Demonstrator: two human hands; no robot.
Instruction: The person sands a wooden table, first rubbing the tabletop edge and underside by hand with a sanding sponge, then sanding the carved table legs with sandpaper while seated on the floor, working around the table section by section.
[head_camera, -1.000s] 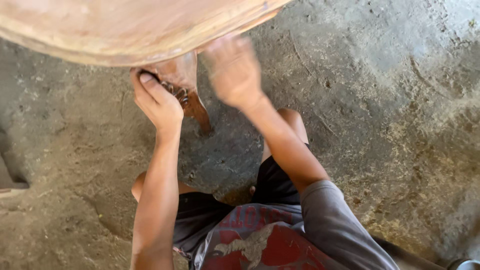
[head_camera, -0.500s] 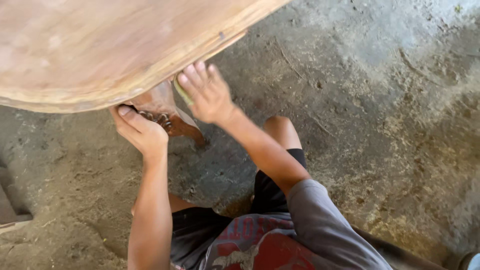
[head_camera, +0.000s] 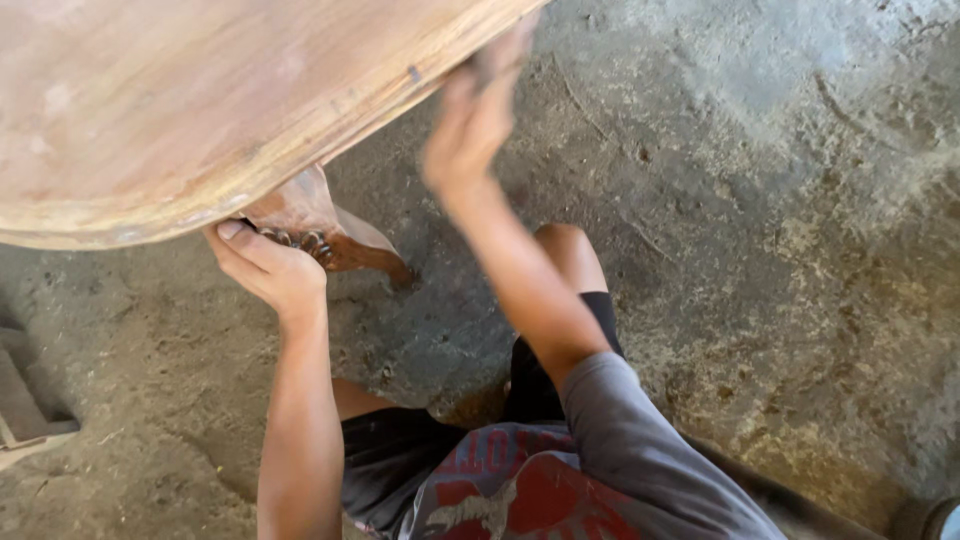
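A big round wooden table fills the top left, over a grey dirt floor. Its carved leg sticks out below the edge. The left hand is wrapped around the top of that leg (thumb up against the rim). The right hand is blurry, fingers straight, touching the table edge.

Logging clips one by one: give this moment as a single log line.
left hand: gripping carved table leg | right hand: blurred, at wooden tabletop edge | floor: concrete
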